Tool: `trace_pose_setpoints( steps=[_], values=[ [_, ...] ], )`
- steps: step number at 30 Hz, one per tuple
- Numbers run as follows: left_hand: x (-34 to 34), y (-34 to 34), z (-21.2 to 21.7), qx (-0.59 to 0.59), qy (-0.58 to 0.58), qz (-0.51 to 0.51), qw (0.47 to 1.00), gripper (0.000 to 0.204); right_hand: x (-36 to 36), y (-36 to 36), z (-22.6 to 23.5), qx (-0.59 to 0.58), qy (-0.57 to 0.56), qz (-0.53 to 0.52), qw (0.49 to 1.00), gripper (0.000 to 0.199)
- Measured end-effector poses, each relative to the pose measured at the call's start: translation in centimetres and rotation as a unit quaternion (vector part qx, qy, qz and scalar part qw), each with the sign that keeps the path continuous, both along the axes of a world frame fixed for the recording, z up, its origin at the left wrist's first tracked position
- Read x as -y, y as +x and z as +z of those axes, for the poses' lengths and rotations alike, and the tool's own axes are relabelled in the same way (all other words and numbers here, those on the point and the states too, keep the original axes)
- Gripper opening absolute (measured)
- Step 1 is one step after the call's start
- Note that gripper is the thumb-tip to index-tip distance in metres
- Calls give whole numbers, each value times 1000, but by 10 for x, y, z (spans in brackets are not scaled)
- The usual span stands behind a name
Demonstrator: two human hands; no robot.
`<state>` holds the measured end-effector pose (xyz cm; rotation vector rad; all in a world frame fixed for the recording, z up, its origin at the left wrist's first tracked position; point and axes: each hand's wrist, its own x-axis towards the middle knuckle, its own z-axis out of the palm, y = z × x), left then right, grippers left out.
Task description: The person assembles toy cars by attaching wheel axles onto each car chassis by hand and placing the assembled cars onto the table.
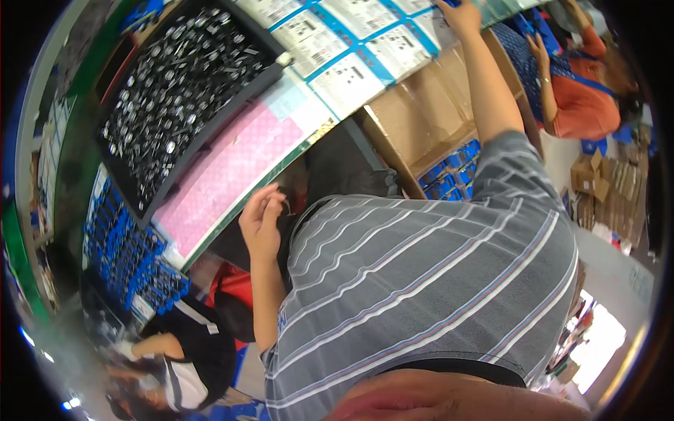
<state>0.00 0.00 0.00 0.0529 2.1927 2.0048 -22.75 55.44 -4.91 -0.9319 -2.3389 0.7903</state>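
My left hand point(261, 223) hovers just off the near edge of the worktable, its fingers loosely bent and nothing visible in them. Next to it lies a pink patterned mat point(232, 168). Beyond the mat is a black tray point(219, 121) full of small black and silver parts point(182, 91). My right arm reaches far out, and my right hand point(463, 17) is at the top edge of the picture, closed on a small blue item point(451, 3) that is mostly cut off. Under that hand are rows of white printed sheets with blue borders point(351, 83).
An open cardboard box point(419, 105) beside the table holds blue packs point(453, 172). Many blue packs point(126, 245) lie left of the tray. Co-workers sit at lower left, in black and white point(186, 382), and at upper right, in orange point(586, 105).
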Motion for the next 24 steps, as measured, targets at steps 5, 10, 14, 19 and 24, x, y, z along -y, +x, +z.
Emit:
trace_pose_setpoints(
  steps=[5, 10, 14, 19, 24],
  values=[
    [-73, 25, -19, 81, 159, -4, 984, 38, 113, 142, 39, -61, -114, 187, 974, 56],
    [-95, 21, -13, 82, 390, 49, 916, 69, 255, 208, 84, 10, -190, 622, 759, 64],
    [-57, 26, -21, 59, 401, 67, 912, 63, 270, 146, 111, -143, -16, 707, 693, 47],
    [-37, 43, -18, 25, 374, 81, 924, 60, 303, 26, 119, -31, 292, 677, 675, 27],
    [-28, 61, -20, 37, 395, 100, 913, 56, 329, -21, 102, 191, 251, 739, 595, 14]
  ],
)
